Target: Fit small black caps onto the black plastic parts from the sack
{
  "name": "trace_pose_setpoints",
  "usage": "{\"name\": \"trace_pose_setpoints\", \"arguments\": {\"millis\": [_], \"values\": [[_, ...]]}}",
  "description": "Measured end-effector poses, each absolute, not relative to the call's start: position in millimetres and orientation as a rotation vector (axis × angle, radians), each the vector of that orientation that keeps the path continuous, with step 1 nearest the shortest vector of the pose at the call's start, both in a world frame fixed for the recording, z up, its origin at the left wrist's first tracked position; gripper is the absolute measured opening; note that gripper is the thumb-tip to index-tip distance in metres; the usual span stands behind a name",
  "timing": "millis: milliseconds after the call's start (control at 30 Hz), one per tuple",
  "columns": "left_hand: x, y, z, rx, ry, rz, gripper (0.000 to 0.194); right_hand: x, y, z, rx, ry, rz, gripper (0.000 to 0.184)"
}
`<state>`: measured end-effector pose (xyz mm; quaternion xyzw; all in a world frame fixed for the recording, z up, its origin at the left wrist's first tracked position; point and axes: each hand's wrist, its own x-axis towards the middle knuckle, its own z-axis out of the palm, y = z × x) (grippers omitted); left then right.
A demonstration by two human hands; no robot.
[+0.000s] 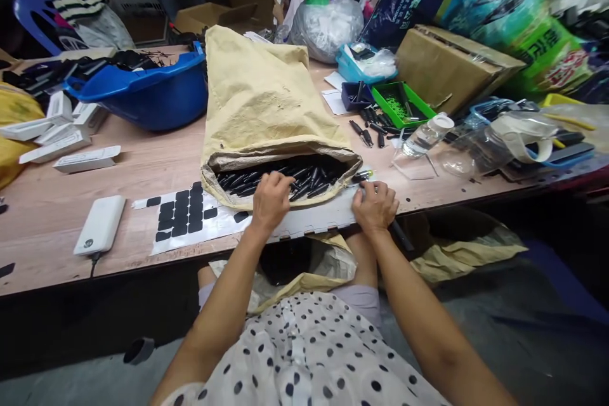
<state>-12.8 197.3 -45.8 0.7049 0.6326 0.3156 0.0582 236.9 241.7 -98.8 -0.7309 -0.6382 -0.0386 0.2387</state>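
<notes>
Along the near edge of the tabletop (157, 155), slim black pieces (311, 181) fill the sack (266, 98) mouth: light, stiff, slick, I'd judge, best held mid-length; left hand (271, 203) and right hand (375, 206) curled, whether pinching anything I cannot tell.

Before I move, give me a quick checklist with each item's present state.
1. Sack mouth open, black pieces showing: ok.
2. Left hand at the sack mouth: ok.
3. Left grip on a piece: cannot tell, fingertips unclear.
4. Right hand outside the sack: ok.
5. Sticker sheet free of the sack: not ok, the sack overlaps it.
6. White power bank away from both hands: ok.
</notes>
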Motion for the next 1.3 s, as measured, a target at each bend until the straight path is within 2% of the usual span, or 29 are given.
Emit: {"name": "trace_pose_setpoints", "arguments": {"millis": [100, 200, 367, 467, 600, 667, 800, 967, 1033, 1300], "values": [[-26, 238, -45, 2.187, 2.030, 0.655, 0.026, 236, 242, -99, -2.009, -1.750, -0.099, 0.031], [-31, 248, -47, 2.191, 2.043, 0.513, 0.022, 235, 242, -100, -2.006, -1.740, -0.096, 0.030], [-30, 209, -50, 2.189, 2.064, 0.718, 0.017, 232, 239, -94, -2.050, -1.701, -0.082, 0.037], [-30, 175, -62, 2.201, 1.922, 0.817, 0.013, 229, 242, -83, -2.161, -1.673, -0.002, 0.043], [-31, 151, -85, 2.104, 1.798, 0.792, 0.011, 231, 250, -66, -2.272, -1.569, 0.226, 0.035], [-31, 150, -93, 2.039, 1.783, 0.820, 0.014, 234, 246, -60, -2.251, -1.480, 0.231, 0.033], [-32, 157, -98, 1.957, 1.742, 0.879, 0.018, 235, 214, -56, -1.897, -1.469, 0.180, 0.030], [-34, 164, -98, 1.946, 1.727, 0.867, 0.016, 203, 166, -64, -1.387, -1.759, 0.625, 0.034], [-34, 166, -98, 1.952, 1.731, 0.847, 0.015, 185, 156, -66, -1.290, -1.838, 0.681, 0.034], [-31, 169, -95, 1.894, 1.753, 0.774, 0.011, 144, 151, -74, -1.129, -2.018, 0.420, 0.040]]}}
